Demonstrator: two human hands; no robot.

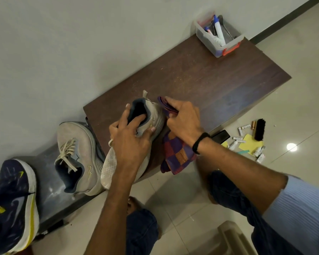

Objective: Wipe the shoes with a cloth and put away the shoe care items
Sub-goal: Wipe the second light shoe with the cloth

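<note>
A grey sneaker (110, 162) stands tilted on the near edge of the brown wooden cabinet top (201, 80). My left hand (131, 138) grips it at the collar, fingers inside the opening. My right hand (184, 118) holds a purple and orange checked cloth (177, 153) against the shoe's heel side; the cloth's tail hangs down over the cabinet edge. The matching grey sneaker (75, 153) lies on a lower grey shelf to the left. A black shoe brush (260, 129) lies on the floor at the right.
A clear plastic bin (219, 35) holding bottles stands at the cabinet's far corner. Small tubes, bottles and yellow cloths (247, 142) are scattered on the tiled floor. A navy sneaker (13, 199) sits at far left. A beige stool (234, 240) is at the bottom.
</note>
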